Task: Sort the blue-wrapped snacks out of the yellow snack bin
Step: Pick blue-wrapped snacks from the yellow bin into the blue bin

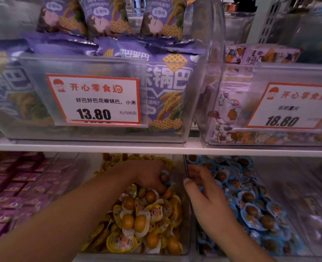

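A shop's white shelf (pixel 99 146) carries clear bins of purple bagged crisps above, and below it, side by side, stand a yellow snack bin (pixel 186 233) and a blue snack bin (pixel 198 248), divided by their touching clear walls. The left hand (pixel 147 176) is deep in the yellow bin near its far right corner, fingers curled down and pinching what looks like a blue-wrapped snack (pixel 164 177) (a brown round sweet in a pale blue-edged wrapper, half hidden by the fingers). The right hand (pixel 203 190) hangs over the near left edge of the blue bin, fingers loosely spread and holding nothing that can be made out.

The step in hand appears to be lifting a stray out of the yellow pile. The next move would call for raising it clear of the heap and carrying it over the dividing wall to the blue bin, without dragging yellow pieces along.

The snack is small, round and glossy, its crinkled wrapper likely slippery; the yellow-wrapped snacks (pixel 137 222) around it lie loose and heaped, so more blue ones may sit buried.
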